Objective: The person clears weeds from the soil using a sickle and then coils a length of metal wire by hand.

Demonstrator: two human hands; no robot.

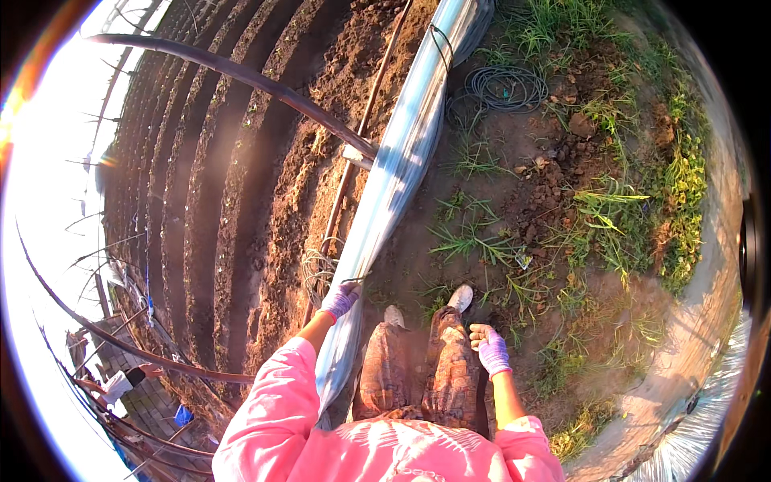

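My left hand [340, 300], in a purple glove with bare fingertips, is closed at the edge of a long rolled bundle of clear plastic sheeting [385, 181]. A short dark cord [355, 279] lies across the roll at my fingers, and my grip appears to be on it. Farther up, another dark tie [443, 45] goes around the roll. My right hand [493, 349], gloved alike, hangs beside my right leg with its fingers curled. No object shows in it, but its palm is hidden.
A bent greenhouse pole [259, 78] meets the roll from the left. Furrowed soil [205, 181] lies beyond a thin rod [337, 211]. Coiled wire [317, 271] is left of my hand; a coiled hose [506, 89] rests among weeds. Another person's hand [150, 369] shows at lower left.
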